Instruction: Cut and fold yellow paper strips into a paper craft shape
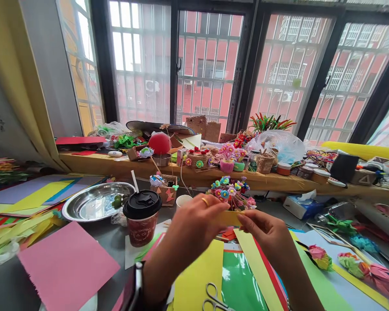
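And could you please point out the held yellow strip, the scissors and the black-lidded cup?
Held yellow strip (229, 218), head view: its exposed middle.
Scissors (222, 306), head view: the metal shanks.
Black-lidded cup (142, 230), head view: its printed side.

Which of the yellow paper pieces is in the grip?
The short yellow strip, held up between the left hand and right hand; others, like the large yellow sheet beneath and the long yellow strip at far right, are in neither.

Left hand (196, 220) and right hand (268, 231) pinching a yellow paper strip (230, 218), scissors (217, 301) below, lidded cup (141, 224) beside
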Available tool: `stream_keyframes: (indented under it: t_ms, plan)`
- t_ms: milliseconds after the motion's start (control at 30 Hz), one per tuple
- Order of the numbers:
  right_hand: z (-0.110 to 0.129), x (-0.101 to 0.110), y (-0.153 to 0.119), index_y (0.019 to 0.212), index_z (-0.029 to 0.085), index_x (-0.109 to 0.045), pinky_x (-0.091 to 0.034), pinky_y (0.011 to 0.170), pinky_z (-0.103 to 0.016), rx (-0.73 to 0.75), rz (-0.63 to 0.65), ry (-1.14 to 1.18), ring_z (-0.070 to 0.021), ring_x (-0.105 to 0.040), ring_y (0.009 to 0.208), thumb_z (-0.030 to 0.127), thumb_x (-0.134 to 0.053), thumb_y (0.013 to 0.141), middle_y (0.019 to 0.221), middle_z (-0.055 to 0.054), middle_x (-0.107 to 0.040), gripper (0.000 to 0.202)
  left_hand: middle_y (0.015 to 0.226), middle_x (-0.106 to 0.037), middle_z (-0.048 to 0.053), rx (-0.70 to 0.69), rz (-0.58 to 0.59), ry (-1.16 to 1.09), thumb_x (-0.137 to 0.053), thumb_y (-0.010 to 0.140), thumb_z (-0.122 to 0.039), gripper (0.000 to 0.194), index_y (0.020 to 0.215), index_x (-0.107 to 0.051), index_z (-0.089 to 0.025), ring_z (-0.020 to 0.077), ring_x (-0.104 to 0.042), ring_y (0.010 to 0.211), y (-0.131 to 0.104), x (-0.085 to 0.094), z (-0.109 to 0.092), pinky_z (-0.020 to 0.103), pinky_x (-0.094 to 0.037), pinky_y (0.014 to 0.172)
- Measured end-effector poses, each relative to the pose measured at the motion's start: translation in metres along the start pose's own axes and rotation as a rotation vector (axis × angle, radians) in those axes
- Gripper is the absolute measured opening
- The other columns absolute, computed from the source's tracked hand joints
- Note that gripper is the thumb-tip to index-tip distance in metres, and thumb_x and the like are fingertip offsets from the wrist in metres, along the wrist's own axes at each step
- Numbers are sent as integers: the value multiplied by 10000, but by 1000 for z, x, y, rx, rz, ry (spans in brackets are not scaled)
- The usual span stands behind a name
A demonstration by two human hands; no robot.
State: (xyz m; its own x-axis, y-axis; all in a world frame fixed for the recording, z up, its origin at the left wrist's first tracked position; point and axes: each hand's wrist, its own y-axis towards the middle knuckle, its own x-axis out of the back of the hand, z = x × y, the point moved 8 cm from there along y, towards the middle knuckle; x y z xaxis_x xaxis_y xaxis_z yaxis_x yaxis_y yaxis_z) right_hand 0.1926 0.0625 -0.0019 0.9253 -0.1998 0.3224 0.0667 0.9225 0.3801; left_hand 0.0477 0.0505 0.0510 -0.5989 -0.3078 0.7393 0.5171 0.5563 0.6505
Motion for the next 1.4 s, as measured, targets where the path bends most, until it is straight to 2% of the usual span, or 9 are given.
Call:
stream_keyframes:
  t_ms: [167,367,667,767,867,1033,1133,1267,1400]
  plan:
    - [6,-1,-2,777,166,-632,-500,609,-278,16,10,28,-194,-617,678,387,-546,727,723,-49,-663,242,956,-580,46,-39,101,23,-528,762,-194,308,1067,-492,-221,179,-543,840,3,-21,-19,328,-456,707]
    - [13,0,-6,755,161,-627,-491,604,-275,11,5,30,-180,-602,651,365,-537,737,703,-46,-649,224,910,-559,48,-12,130,10,-483,769,-135,206,960,-533,-193,176,-539,821,5,-23,-18,323,-459,698]
    - [14,1,-3,736,157,-643,-507,586,-269,28,-10,151,-182,-612,625,438,-530,725,661,-42,-644,302,893,-583,55,4,71,-111,-435,762,-93,286,1008,-550,-182,165,-547,801,5,-21,-17,307,-456,708]
    - [14,2,-2,767,160,-630,-504,601,-261,49,-8,115,-178,-608,651,444,-509,741,655,-40,-637,310,818,-607,41,94,-2,-289,-418,804,-156,230,923,-612,-188,141,-552,731,7,-19,-7,268,-458,665]
    - [13,1,-2,841,166,-617,-510,635,-275,38,-17,126,-194,-613,734,429,-549,717,793,-64,-650,299,716,-612,30,257,-34,-596,-451,803,-242,212,836,-647,-166,131,-554,677,6,-24,8,232,-467,598]
    - [19,-5,-4,840,171,-633,-505,655,-279,101,-32,146,-189,-588,779,402,-533,735,871,-74,-618,272,810,-563,48,419,-67,-968,-543,743,-275,184,782,-671,-149,146,-548,754,5,-37,17,226,-486,601]
    - [23,-5,-5,789,175,-644,-497,641,-274,128,-51,132,-184,-585,764,386,-527,745,842,-60,-612,245,777,-541,39,421,-70,-919,-558,733,-282,176,770,-675,-156,147,-534,774,6,-36,18,224,-482,614]
    - [34,-9,-9,733,186,-652,-467,644,-254,203,22,-55,-164,-577,734,313,-504,777,761,-33,-615,201,838,-569,41,376,-30,-844,-609,688,-276,194,844,-657,-170,130,-558,732,7,-30,18,203,-484,565]
    - [39,-11,-11,732,189,-646,-449,634,-240,217,48,-119,-155,-569,732,290,-486,789,761,-29,-612,198,689,-623,24,358,-98,-718,-619,674,-201,66,676,-669,-158,119,-579,655,7,-15,18,209,-486,584]
